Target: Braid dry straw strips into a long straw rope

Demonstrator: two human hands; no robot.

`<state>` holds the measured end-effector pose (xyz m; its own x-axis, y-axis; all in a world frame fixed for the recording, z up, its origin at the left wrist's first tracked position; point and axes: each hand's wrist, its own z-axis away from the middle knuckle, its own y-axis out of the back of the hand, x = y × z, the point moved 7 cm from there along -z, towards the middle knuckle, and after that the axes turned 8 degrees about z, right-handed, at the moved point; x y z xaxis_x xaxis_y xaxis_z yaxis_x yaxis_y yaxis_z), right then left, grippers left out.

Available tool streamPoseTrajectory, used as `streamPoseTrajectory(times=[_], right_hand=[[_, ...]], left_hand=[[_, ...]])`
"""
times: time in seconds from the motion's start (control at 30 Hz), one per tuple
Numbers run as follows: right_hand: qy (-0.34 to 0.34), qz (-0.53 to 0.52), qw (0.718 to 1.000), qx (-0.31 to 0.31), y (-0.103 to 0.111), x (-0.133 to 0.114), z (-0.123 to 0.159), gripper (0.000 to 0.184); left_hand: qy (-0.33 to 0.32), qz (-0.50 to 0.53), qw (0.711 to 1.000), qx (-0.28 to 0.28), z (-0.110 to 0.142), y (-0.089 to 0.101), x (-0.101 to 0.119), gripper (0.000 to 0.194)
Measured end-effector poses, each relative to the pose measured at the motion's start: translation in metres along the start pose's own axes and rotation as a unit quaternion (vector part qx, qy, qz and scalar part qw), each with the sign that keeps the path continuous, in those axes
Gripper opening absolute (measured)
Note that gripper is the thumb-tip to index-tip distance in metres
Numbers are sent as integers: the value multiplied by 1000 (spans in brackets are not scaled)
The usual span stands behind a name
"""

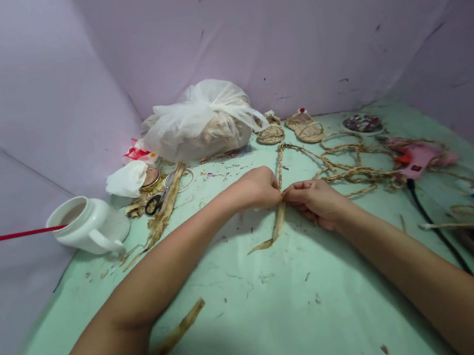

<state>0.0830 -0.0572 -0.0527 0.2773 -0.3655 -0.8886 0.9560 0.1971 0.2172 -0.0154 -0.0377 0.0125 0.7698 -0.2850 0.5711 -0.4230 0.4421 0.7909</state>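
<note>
A braided cord of dried plant fibre [280,167] runs down to my two hands, which meet around its lower end. My left hand [259,187] is closed on the cord, its fingertips partly hidden behind the knuckles. Thumb and fingers of my right hand [314,200] pinch the same spot from the right. Below them a flat, loose fibre strip [278,225] hangs out and bends left onto the green table. The rest of the braided rope [345,167] lies in loops to the right of my right hand.
A white jug [89,225] stands at left, near scissors [154,203] and dried strips [164,221]. Behind are a filled plastic bag [204,122] and woven coasters [270,136]. A pink power strip [420,160] with a black cable lies right. Another dried strip [181,331] lies in front.
</note>
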Motion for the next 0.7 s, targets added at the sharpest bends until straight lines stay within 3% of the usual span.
streamPoseTrajectory(times=[0.07, 0.13, 0.17, 0.23, 0.33, 0.37, 0.43, 0.57, 0.7], right_hand=[[6, 6, 1000, 7, 0, 1, 0, 17], [6, 8, 1000, 12, 1, 2, 0, 16], [5, 8, 1000, 12, 1, 2, 0, 16], [3, 3, 1000, 6, 1, 1, 0, 16], [2, -3, 1000, 2, 1, 0, 1, 17], [3, -4, 1000, 3, 1, 0, 0, 17], [5, -5, 1000, 7, 2, 0, -1, 16], [16, -10, 1000, 4, 1, 1, -4, 15], [25, -10, 1000, -6, 1, 0, -3, 16]], left_hand=[[-16, -18, 997, 75, 8, 22, 0, 25], [-12, -52, 993, 106, 27, 39, 2, 21], [1, -66, 995, 78, 39, 40, 2, 15], [28, -82, 995, -40, 73, 28, 3, 6], [95, -134, 972, -169, 130, 1, -6, 14], [137, -151, 962, -181, 145, -6, -14, 16], [187, -157, 958, -147, 165, -16, -29, 16], [208, -155, 957, -132, 176, -32, -47, 9], [133, -139, 973, -131, 160, -16, -33, 13]])
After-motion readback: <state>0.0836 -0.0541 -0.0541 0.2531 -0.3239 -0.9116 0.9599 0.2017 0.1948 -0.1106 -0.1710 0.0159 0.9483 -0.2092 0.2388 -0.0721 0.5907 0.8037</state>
